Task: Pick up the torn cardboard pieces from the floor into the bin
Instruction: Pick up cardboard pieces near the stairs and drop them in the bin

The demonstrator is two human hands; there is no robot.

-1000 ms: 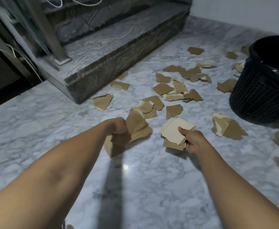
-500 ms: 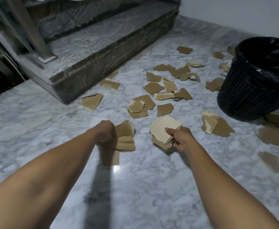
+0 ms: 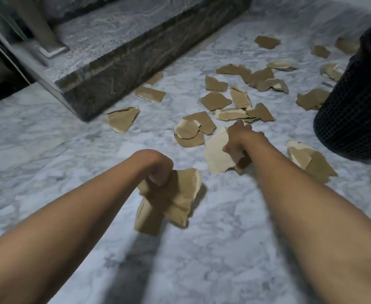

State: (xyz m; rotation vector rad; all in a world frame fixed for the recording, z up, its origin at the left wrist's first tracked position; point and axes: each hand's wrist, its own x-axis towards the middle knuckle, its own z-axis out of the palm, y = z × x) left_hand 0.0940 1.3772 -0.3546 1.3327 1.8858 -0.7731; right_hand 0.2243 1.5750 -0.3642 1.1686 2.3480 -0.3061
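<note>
My left hand and right hand are full.
Left grips brown cardboard pieces, right grips a pale piece.

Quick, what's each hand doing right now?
Left hand: grips a bunch of brown cardboard pieces.
Right hand: grips a pale cardboard piece.
</note>
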